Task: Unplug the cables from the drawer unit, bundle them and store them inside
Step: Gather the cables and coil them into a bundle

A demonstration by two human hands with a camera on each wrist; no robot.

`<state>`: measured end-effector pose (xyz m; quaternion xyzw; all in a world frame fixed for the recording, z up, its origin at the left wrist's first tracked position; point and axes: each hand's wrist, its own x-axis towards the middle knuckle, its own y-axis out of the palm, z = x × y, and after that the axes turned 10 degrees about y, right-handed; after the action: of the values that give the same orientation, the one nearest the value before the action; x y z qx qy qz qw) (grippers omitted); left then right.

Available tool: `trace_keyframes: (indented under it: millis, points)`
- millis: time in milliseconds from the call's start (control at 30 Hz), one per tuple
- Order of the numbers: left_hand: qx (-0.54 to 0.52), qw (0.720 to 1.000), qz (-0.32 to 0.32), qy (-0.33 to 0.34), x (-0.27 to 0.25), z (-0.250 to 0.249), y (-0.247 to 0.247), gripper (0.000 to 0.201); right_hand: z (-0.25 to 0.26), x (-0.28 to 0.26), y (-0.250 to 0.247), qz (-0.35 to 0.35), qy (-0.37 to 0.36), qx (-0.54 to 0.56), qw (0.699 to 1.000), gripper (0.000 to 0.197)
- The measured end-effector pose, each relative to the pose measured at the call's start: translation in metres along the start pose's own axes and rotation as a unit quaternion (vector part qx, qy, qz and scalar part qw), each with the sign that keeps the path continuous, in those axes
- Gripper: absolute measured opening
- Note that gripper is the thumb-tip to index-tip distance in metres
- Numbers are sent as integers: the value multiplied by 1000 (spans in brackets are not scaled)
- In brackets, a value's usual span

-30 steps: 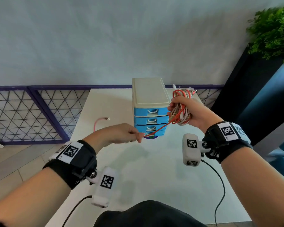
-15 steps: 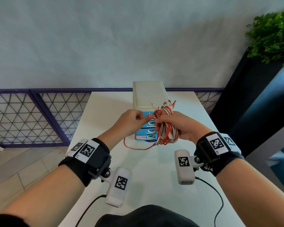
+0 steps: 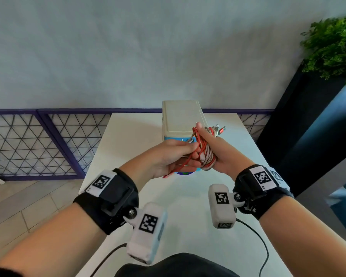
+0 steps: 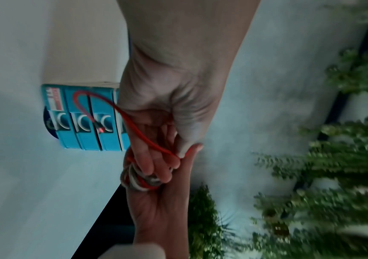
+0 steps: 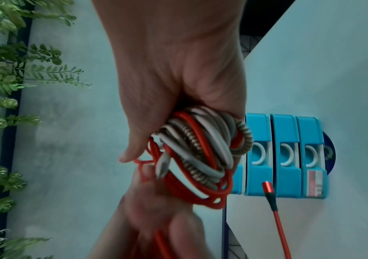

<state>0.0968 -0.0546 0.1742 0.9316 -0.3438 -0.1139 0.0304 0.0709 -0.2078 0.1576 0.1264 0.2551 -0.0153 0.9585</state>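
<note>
My right hand (image 3: 214,150) grips a cable bundle (image 3: 207,158) of red, white and braided cables in front of the drawer unit (image 3: 180,118), which has a cream top and blue drawers (image 5: 285,157). My left hand (image 3: 178,154) pinches the loose red cable (image 4: 134,126) against the bundle (image 5: 200,154), its fingers partly under it. The red cable's free tail hangs below my hands (image 3: 169,173), and its red plug (image 5: 268,188) dangles in front of the shut drawers. Several plugs stick out at the bundle's top (image 3: 220,128).
The drawer unit stands on a white table (image 3: 128,136) beside a purple wire fence (image 3: 48,140). A green plant (image 3: 332,45) on a dark stand is at the right. Wrist camera leads trail near the table's front edge.
My left hand has come from left of the drawers onto the bundle, bringing the red cable around it. The slack loop that hung below is now a short tail.
</note>
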Motion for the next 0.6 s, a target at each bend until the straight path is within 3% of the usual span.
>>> trace_keyframes:
  millis: [133,267,367,467,533,600]
  points:
    - [24,1000,14,-9,0,-2,6,24,3,-6,9,54,9,10,998,40]
    - [44,999,-1,-7,-4,0,4,24,1,-9,12,43,-20,-34,998,25]
    - [94,995,-21,28,-4,4,2,25,-1,-4,15,-25,-58,-71,995,8]
    - [220,963,-105,117,-3,9,0,23,-1,3,16,-101,-83,-81,988,4]
    - [274,935,-155,161,-3,12,-1,41,1,6,15,-133,-88,-79,984,7]
    - [303,926,-157,160,-3,15,-2,63,3,7,13,-139,-91,-72,984,9]
